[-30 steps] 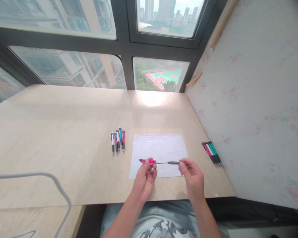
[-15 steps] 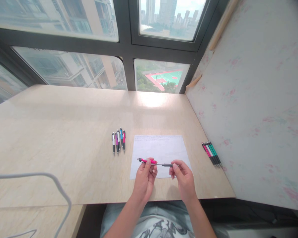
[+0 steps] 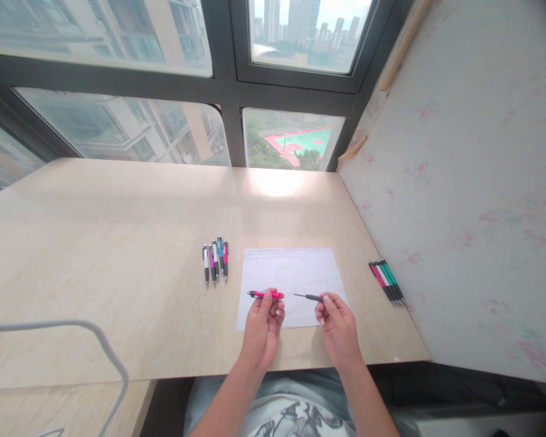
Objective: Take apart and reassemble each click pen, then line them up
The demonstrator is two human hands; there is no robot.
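Observation:
My left hand [image 3: 262,328] is closed in a pinch on a pink pen barrel [image 3: 264,294], held level above a white sheet of paper [image 3: 291,267]. My right hand [image 3: 339,325] pinches a dark pen front piece [image 3: 313,297] with a thin refill sticking out toward the barrel. A small gap separates the refill tip from the barrel's open end. Both hands hover just over the paper's near edge, close to the front of the beige table [image 3: 118,243].
Several click pens [image 3: 215,258] lie side by side left of the paper. Another bunch of slim pens [image 3: 386,279] lies by the right wall [image 3: 459,212]. A white wire loop [image 3: 111,355] crosses the near left. Windows run along the far edge.
My right hand has moved left, bringing the dark piece and its refill closer to the pink barrel. The left hand has shifted only slightly.

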